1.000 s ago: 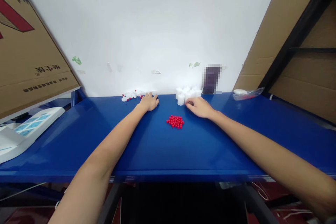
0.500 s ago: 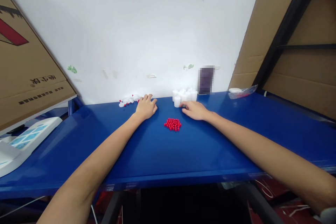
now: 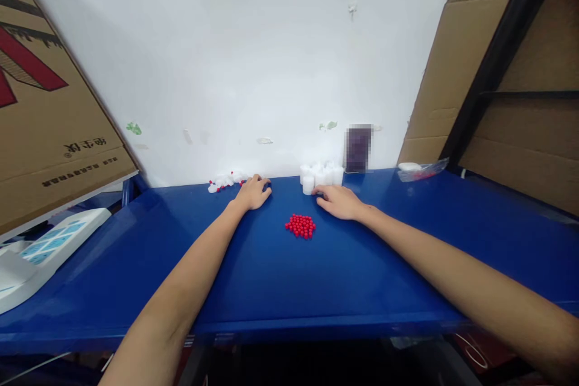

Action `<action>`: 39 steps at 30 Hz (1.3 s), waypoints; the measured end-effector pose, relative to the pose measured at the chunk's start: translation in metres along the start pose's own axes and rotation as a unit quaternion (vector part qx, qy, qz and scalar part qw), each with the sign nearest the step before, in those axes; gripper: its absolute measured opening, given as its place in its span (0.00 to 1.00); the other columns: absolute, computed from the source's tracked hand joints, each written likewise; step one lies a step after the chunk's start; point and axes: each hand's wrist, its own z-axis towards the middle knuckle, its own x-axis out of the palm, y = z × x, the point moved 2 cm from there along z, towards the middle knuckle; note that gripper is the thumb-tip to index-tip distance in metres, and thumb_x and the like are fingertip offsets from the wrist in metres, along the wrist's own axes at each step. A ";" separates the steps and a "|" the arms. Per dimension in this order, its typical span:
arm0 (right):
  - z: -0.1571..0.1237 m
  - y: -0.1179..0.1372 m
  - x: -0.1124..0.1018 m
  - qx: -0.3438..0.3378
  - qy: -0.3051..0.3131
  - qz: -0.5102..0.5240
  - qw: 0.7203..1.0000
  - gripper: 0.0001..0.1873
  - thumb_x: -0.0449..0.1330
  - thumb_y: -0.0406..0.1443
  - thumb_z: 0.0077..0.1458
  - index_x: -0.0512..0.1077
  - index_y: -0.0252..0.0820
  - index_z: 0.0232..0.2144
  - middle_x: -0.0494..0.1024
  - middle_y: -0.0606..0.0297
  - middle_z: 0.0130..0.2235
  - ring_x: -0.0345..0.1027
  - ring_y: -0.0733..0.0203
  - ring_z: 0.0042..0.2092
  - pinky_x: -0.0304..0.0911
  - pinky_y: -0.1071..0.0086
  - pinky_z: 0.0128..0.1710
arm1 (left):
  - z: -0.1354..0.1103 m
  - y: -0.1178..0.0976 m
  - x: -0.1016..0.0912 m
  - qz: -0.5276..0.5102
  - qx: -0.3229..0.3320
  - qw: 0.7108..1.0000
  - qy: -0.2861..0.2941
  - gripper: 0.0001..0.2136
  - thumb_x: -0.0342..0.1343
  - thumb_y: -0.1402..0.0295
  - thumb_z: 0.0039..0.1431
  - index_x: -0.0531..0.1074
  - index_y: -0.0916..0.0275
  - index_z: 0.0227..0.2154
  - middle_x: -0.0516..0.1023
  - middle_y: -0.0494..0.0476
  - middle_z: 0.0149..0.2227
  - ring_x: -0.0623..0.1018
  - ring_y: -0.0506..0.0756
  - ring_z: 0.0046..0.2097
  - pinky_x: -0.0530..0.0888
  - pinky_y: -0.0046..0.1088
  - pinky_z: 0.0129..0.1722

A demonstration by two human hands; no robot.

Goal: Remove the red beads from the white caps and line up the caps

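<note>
My left hand [image 3: 254, 193] lies on the blue table with its fingers spread and thumb apart, beside a loose pile of small white pieces with red bits [image 3: 226, 180]; nothing shows in its grasp. My right hand [image 3: 338, 201] rests palm down, fingers loosely bent, with the fingertips at the foot of a cluster of small white cylindrical containers [image 3: 322, 174]. Whether it touches the front one [image 3: 308, 185] I cannot tell. Between my forearms sits a flat cluster of small red beads [image 3: 300, 225].
The blue table [image 3: 289, 289] meets a white wall [image 3: 253, 60]. A dark blurred phone-like rectangle [image 3: 359, 149] leans there. On the right lie a white object [image 3: 409, 166] and a clear bag [image 3: 425, 171]. A white device [image 3: 58, 247] with blue panels and a cardboard box [image 3: 58, 114] stand left.
The view has tilted up a little, so everything sits lower in the picture. Both hands stay at nearly the same places on the table. The beads and containers look unmoved.
</note>
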 end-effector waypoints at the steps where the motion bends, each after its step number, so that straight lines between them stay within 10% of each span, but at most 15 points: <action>1: 0.000 0.000 0.000 -0.002 0.001 -0.001 1.000 0.21 0.51 0.38 0.62 0.72 0.45 0.54 0.81 0.59 0.45 0.74 0.52 0.43 0.62 0.65 0.41 | -0.001 -0.001 -0.001 0.007 0.003 1.000 -0.010 0.21 0.44 0.60 0.66 0.71 0.60 0.57 0.69 0.65 0.53 0.73 0.63 0.54 0.69 0.43 0.57; 16: -0.002 0.002 0.000 -0.015 -0.012 0.011 1.000 0.20 0.53 0.37 0.60 0.74 0.44 0.52 0.81 0.59 0.45 0.74 0.51 0.45 0.62 0.64 0.42 | -0.022 -0.012 -0.011 -0.059 0.091 0.990 -0.088 0.12 0.48 0.64 0.62 0.61 0.58 0.22 0.70 0.55 0.24 0.72 0.57 0.32 0.67 0.34 0.35; 26: -0.008 0.027 -0.015 -0.064 -0.106 0.226 0.966 0.12 0.55 0.41 0.60 0.75 0.41 0.38 0.66 0.74 0.19 0.60 0.65 0.23 0.54 0.71 0.28 | -0.057 -0.073 -0.046 -0.243 0.142 0.934 -0.219 0.11 0.49 0.67 0.63 0.53 0.58 0.27 0.59 0.46 0.24 0.63 0.49 0.26 0.61 0.28 0.29; 39: -0.029 0.063 -0.028 -0.177 -0.125 0.209 0.954 0.07 0.51 0.39 0.63 0.66 0.43 0.38 0.68 0.72 0.24 0.61 0.66 0.25 0.54 0.70 0.29 | -0.075 -0.112 -0.064 -0.310 0.173 0.889 -0.289 0.07 0.54 0.70 0.60 0.65 0.59 0.41 0.60 0.45 0.26 0.65 0.48 0.27 0.65 0.26 0.30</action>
